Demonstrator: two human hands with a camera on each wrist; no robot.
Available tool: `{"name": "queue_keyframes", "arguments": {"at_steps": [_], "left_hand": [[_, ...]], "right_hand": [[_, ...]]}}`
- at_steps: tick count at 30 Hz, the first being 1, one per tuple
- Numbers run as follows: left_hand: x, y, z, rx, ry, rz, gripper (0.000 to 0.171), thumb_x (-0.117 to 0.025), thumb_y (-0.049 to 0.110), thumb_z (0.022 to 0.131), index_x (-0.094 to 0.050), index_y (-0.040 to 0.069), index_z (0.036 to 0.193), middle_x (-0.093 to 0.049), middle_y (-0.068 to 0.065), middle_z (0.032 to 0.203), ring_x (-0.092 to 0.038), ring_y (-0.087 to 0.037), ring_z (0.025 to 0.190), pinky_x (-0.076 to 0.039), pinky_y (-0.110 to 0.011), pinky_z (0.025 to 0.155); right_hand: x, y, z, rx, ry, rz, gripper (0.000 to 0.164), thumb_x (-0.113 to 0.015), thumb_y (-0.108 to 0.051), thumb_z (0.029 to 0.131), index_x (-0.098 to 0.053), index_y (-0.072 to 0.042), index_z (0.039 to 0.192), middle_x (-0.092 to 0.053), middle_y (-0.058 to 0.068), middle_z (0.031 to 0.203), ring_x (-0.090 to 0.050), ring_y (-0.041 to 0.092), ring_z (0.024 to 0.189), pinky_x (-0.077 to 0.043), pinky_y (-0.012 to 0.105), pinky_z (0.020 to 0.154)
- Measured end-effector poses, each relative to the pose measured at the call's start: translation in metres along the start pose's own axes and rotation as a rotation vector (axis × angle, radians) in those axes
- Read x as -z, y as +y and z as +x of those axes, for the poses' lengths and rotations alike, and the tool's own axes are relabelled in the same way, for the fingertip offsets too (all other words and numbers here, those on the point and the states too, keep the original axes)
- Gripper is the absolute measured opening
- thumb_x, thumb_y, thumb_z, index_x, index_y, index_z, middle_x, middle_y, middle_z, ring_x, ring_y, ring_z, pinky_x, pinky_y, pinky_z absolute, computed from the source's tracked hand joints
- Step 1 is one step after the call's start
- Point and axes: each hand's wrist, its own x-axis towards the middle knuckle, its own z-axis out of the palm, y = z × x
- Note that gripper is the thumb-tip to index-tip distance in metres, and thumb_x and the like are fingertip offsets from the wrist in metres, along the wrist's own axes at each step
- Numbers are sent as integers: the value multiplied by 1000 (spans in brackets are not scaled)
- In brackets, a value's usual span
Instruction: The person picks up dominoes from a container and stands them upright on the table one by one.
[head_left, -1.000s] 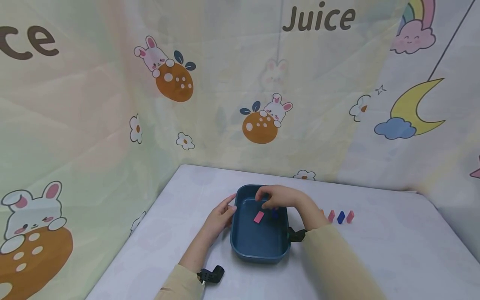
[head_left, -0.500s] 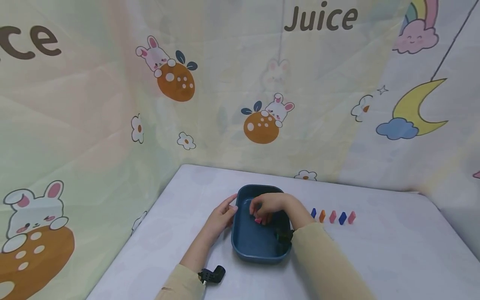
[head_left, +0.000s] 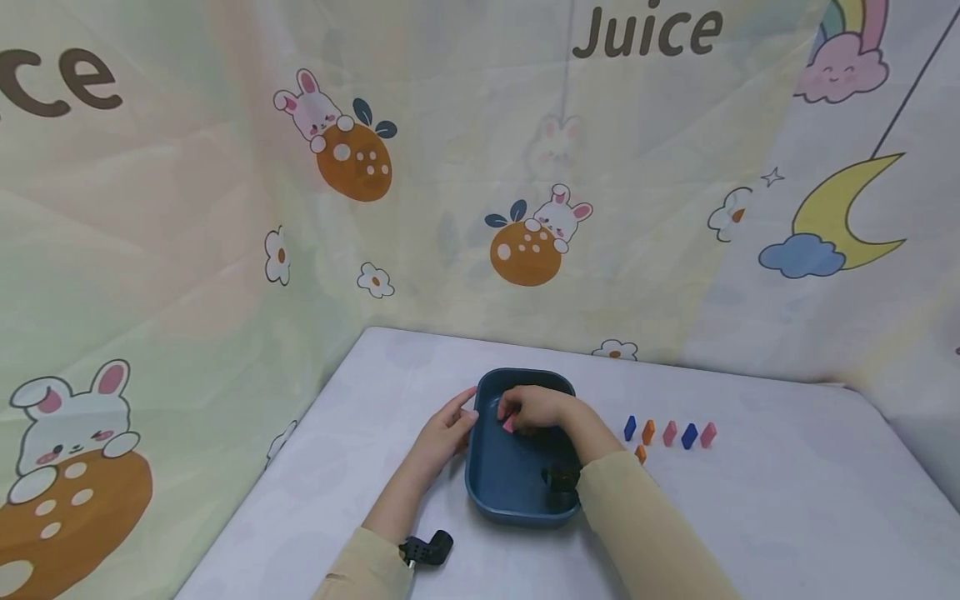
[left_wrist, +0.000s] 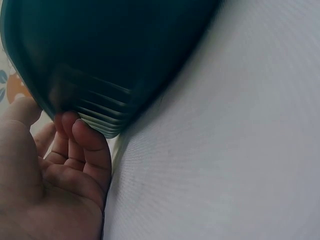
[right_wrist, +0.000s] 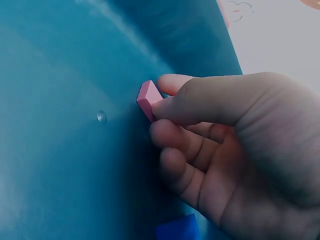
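A dark blue-green rectangular tub [head_left: 517,492] stands on the table. Inside it, my right hand [head_left: 536,408] pinches a small pink block [right_wrist: 149,99] between thumb and finger, the block tilted close to the tub's floor. A blue block [right_wrist: 178,227] lies in the tub below that hand in the right wrist view. My left hand [head_left: 442,437] rests against the tub's left outer side, its thumb by the rim. Seen from the left wrist, the fingertips [left_wrist: 90,135] touch the ribbed outer wall and do not wrap round it.
Right of the tub, a row of small upright blocks stands on the white tabletop [head_left: 787,500], among them a blue block [head_left: 630,427], an orange block [head_left: 648,432] and a pink block [head_left: 670,433]. Another orange block [head_left: 641,453] shows nearer. A printed cloth [head_left: 450,167] hangs behind.
My right hand has reached down into the tub and taken hold of the pink block that lay there, then shifted it slightly up and left. The left hand has stayed at the tub's side.
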Motion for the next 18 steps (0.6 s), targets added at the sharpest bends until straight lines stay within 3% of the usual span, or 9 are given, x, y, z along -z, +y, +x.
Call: {"name": "queue_keyframes", "arguments": {"at_steps": [8,12,18], "left_hand": [[0,0,-1,3,0,4,47,-56,36,101,-45,36,146,-60,-12,106,-60,-19,85,-51,-30,76],[0,0,-1,5,5,9,47,-56,37,100,-45,37,146,-60,-13,107,-59,-20,85,-50,-30,75],[0,1,-1,7,7,5,47,-57,38,100,-46,38,145,-60,-14,107,-59,-21,86,-50,-31,76]], "right_hand": [[-2,2,1,10,-13,-102,27,-57,1,88,-68,-21,101,-57,2,97,-56,19,79,-48,31,67],[-2,2,1,33,-12,-120,26,-57,1,89,-68,-20,99,-59,3,92,-57,18,75,-48,31,65],[-1,0,-1,22,24,-172,23,-60,-3,90,-68,-23,98,-54,1,101,-56,19,84,-49,31,69]]}}
